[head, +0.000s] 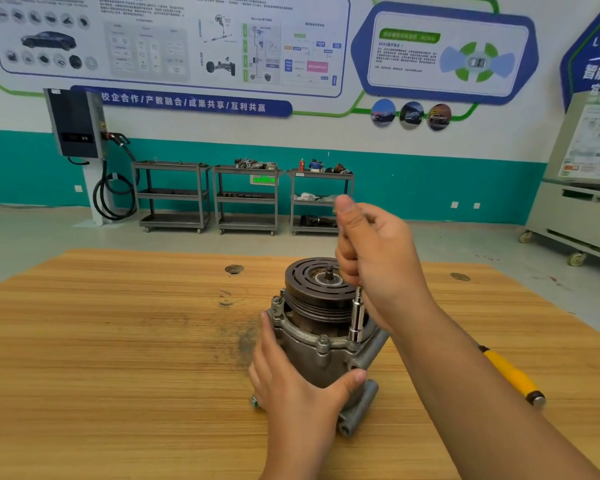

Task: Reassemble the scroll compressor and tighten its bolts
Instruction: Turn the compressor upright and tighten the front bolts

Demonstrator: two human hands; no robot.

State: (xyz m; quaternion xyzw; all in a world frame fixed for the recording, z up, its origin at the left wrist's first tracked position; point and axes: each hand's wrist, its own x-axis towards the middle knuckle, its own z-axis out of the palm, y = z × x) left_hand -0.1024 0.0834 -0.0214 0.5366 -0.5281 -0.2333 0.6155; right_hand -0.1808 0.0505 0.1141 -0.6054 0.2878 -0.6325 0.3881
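Workshop bench: scroll compressor (312,355) stands upright on wooden table (118,341), grooved dark pulley (321,289) on top. Left hand (291,386) cups its grey cast body; right hand (374,258) grips a chromed socket driver (356,320) seated on the bolted flange (300,332). Keeping the shaft vertical and the casing braced should prevent slipping.

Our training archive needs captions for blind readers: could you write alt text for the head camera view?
A person's left hand grips a scroll compressor standing pulley-up on a wooden table, while the right hand holds a socket driver upright on the right side of its flange. A yellow-handled tool lies on the table, partly behind the right forearm.
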